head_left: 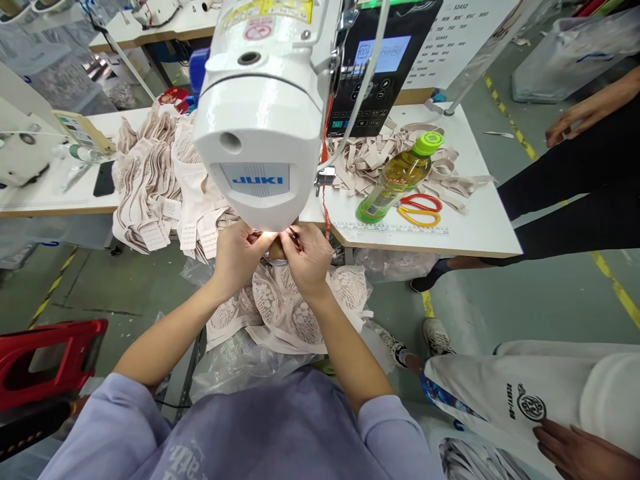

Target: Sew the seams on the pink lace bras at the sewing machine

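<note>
A white JUKI sewing machine head (260,133) hides most of the work area under it. My left hand (237,259) and my right hand (309,260) meet just below the machine's front end, thumbs and fingers pinched together under its light. Whatever is between the fingertips is too small and covered to name. Fine thread trails over the right hand's fingers. Beige lace bras (287,310) lie below both wrists, above clear plastic over my lap.
Beige stacked bra pieces (143,193) hang over the table edge at left, near a black phone (105,179). To the right are beige straps (360,160), a green-capped bottle (395,180) and scissors (420,210). Two people stand at right; a red stool (50,360) is at left.
</note>
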Tool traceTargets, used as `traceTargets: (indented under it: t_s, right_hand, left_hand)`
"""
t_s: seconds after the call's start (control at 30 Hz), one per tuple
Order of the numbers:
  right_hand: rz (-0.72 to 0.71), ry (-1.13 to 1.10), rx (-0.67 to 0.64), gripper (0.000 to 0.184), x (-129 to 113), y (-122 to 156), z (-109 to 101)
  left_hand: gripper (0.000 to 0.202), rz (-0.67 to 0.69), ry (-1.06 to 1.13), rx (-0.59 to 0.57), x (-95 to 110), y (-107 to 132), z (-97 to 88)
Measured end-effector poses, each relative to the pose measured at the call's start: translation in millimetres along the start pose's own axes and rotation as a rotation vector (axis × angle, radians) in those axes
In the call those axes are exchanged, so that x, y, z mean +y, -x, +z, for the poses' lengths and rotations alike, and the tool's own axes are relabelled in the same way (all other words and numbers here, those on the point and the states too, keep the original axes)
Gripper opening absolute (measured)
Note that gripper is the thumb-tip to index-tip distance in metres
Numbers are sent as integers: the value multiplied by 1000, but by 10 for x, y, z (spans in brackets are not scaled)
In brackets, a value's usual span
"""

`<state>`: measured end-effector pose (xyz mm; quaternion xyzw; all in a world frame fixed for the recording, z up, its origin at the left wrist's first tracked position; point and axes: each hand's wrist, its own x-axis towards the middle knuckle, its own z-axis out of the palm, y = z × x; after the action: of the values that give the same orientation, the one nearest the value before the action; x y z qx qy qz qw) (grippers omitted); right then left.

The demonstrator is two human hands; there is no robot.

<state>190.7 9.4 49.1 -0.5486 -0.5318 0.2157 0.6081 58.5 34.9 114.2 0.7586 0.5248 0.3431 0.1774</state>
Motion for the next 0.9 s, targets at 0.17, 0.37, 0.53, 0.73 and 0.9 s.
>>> traceTargets:
  t_s: [0.17,0.37,0.53,0.73,0.9]
  right_hand:
    - [137,-94,-130,20,-61,193,-239]
    - [650,-539,-656,23,109,649,-1015]
    - [866,-759,-181,39,332,647,-1227]
    - [1070,-1025,-308,52,-37,644,-568]
    - [1006,-1126,-236,46,-274,646,-257]
  left_hand:
    - [19,452,-199,88,-238,179,-37]
    - [13,1089,-198,-209,-378,225,-6]
    - [5,888,-77,-114,-354,107,17]
    - [13,402,-37,33,-143,325,189]
    - [15,368,-8,81,4,458,250]
